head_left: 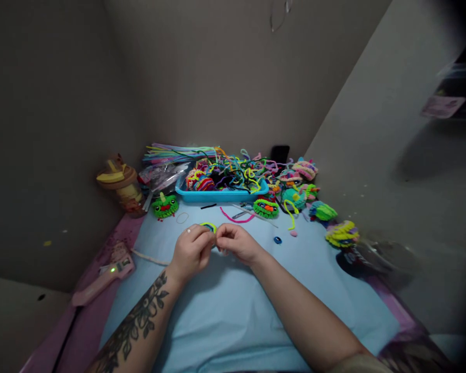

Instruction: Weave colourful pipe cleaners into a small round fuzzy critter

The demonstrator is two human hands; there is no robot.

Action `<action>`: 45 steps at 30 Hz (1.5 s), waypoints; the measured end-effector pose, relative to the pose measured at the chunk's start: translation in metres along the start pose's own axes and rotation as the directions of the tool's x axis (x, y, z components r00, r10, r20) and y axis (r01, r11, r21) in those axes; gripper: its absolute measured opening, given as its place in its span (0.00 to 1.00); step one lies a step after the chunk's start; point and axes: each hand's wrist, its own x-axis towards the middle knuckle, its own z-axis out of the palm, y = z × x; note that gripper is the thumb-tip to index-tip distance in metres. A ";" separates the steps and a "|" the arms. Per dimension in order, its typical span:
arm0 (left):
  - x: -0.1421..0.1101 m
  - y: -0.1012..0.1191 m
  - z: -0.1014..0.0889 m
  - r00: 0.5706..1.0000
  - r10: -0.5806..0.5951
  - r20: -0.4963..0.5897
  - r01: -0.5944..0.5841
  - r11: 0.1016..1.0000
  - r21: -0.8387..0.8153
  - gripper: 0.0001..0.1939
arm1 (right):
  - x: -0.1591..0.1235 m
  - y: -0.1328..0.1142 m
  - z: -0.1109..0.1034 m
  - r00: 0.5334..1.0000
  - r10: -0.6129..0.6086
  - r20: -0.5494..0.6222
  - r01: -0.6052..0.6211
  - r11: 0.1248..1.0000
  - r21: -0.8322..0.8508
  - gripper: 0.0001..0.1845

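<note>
My left hand (192, 249) and my right hand (236, 243) meet over the middle of the blue cloth, fingertips pinched close together. A small curved yellow-and-blue fuzzy piece (208, 226) shows just behind the left fingers, which seem to hold it; most of it is hidden. What the right fingertips pinch is too small and covered to make out. Beyond the hands lie a pink pipe cleaner (236, 220), a short black piece (208, 206) and a thin loop (182, 217). A shiny blue oval piece (277, 240) lies to the right, near a bent yellow pipe cleaner (291, 215).
A blue tray (221, 196) heaped with colourful pipe-cleaner pieces stands at the back. Green fuzzy figures (165, 206) and others flank it. Left are a lidded cup (122, 186) and a pink glue gun (104, 280) with a lit green light; a clear container (388, 256) stands right.
</note>
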 end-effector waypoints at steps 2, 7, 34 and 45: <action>0.000 0.001 0.000 0.997 -0.069 0.023 0.070 0.997 -0.021 0.06 | -0.001 -0.002 0.002 0.988 -0.137 -0.067 0.119 0.966 -0.229 0.08; 0.003 0.004 0.003 0.938 -0.330 0.110 0.336 0.941 -0.045 0.07 | -0.005 -0.003 0.001 0.858 -0.503 0.103 0.366 0.457 -0.811 0.06; 0.001 0.000 0.016 0.890 -0.447 0.092 0.454 0.887 -0.082 0.08 | -0.003 0.007 -0.004 0.826 -0.563 -0.002 0.256 0.380 -0.889 0.05; -0.005 -0.001 0.012 0.991 -0.113 0.076 0.073 0.913 0.402 0.07 | -0.001 0.003 0.005 0.883 -0.439 -0.163 0.134 0.570 -0.811 0.07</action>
